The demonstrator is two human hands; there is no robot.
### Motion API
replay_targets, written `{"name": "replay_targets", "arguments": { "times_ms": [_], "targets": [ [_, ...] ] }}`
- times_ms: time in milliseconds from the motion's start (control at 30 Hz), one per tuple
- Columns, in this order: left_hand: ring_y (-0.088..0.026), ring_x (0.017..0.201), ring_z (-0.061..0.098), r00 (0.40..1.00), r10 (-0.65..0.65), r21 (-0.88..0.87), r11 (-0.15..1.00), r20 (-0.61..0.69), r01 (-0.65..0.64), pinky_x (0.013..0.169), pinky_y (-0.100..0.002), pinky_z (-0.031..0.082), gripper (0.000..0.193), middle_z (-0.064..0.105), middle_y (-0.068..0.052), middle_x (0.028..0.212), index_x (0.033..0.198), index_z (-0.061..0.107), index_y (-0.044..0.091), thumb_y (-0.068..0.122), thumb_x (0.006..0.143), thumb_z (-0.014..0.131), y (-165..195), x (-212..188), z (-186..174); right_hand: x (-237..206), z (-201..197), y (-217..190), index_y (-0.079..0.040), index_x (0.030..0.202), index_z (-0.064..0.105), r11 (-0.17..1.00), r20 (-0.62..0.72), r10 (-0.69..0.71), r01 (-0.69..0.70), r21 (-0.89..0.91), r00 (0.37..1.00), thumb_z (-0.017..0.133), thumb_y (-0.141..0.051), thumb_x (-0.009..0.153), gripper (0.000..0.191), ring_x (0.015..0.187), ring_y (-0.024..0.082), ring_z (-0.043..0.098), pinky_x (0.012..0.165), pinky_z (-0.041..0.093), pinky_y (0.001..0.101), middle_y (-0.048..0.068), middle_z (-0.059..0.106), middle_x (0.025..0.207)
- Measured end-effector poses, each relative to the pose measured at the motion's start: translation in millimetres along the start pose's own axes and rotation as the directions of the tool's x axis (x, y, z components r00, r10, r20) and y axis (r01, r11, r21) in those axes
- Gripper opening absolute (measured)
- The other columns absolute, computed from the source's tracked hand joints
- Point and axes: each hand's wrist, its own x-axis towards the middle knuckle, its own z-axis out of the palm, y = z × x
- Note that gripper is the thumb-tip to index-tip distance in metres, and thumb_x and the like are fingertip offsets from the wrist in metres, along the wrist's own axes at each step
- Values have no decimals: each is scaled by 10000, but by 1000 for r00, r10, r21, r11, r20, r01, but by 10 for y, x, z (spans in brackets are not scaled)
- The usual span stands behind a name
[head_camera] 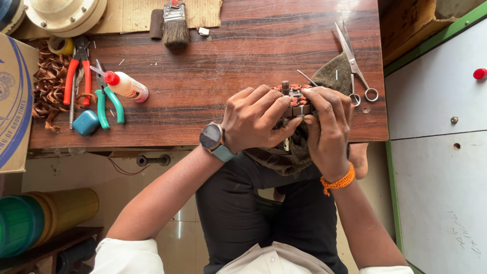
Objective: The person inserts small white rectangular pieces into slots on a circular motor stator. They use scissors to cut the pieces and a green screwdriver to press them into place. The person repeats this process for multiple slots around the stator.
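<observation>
While both hands close around it, the small motor core with copper-coloured windings (296, 96) sits at centre right of the frame, at the near edge of the wooden table (228, 61), resting on a dark cloth (332, 73). The left hand (256, 117) wraps it from the left with fingers curled and thumb pressed on its side; the right hand (327, 133) clasps it from the right, fingers bent over the top. Its short shaft (285, 86) points toward the top of the frame. Both hands touch it equally. Scissors (353, 61) lie just to the right.
</observation>
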Motion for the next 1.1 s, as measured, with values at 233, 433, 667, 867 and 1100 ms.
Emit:
{"name": "replay_targets", "arguments": {
  "times_ms": [233, 433, 667, 867, 1100],
  "targets": [
    [-219, 765, 662, 992, -108, -19, 994, 70, 109, 640, -361, 527, 300, 631, -42, 823, 944, 672, 76, 351, 940, 791, 30, -18, 25, 54, 9, -119, -60, 1328, 602, 993, -2, 95, -94, 74, 995, 507, -248, 1167, 266, 1278, 299, 559, 1139, 427, 449, 106, 619, 1327],
    [-153, 817, 659, 998, -60, 65, 996, -24, 62, 664, -318, 562, 478, 678, 16, 891, 962, 685, 105, 567, 906, 795, -48, -63, 45, 152, -241, -18, -78, 1350, 620, 974, 155, 83, -113, 198, 984, 640, -334, 1074, 377, 1277, 305, 599, 1081, 502, 432, 114, 643, 1330],
    [-157, 748, 673, 935, -354, 154, 924, -2, 350, 617, -341, 572, 565, 719, -11, 801, 931, 719, 89, 649, 866, 764, -250, -131, 71, 10, -83, -119, -56, 1451, 544, 945, 110, 194, -216, 245, 975, 642, -181, 1038, 442, 1302, 323, 613, 1051, 514, 403, 157, 626, 1410],
    [-276, 1070, 686, 887, -439, -324, 826, 145, 461, 876, -407, 582, 465, 740, -94, 1183, 1367, 623, 51, 348, 1012, 672, -241, 51, 26, -81, 216, -306, -2, 1540, 444, 886, 59, 279, -281, 368, 958, 538, -18, 1035, 513, 1359, 361, 593, 1120, 472, 424, 227, 576, 1482],
    [-308, 1109, 639, 909, -393, -41, 915, 139, 401, 845, -502, 498, 507, 722, -117, 1187, 1218, 562, 145, 249, 810, 844, -125, 322, 139, -23, 541, -301, 40, 1302, 540, 882, 163, 225, -271, 385, 961, 676, 15, 910, 415, 1121, 314, 681, 943, 547, 395, 254, 586, 1344]
  ]
}}
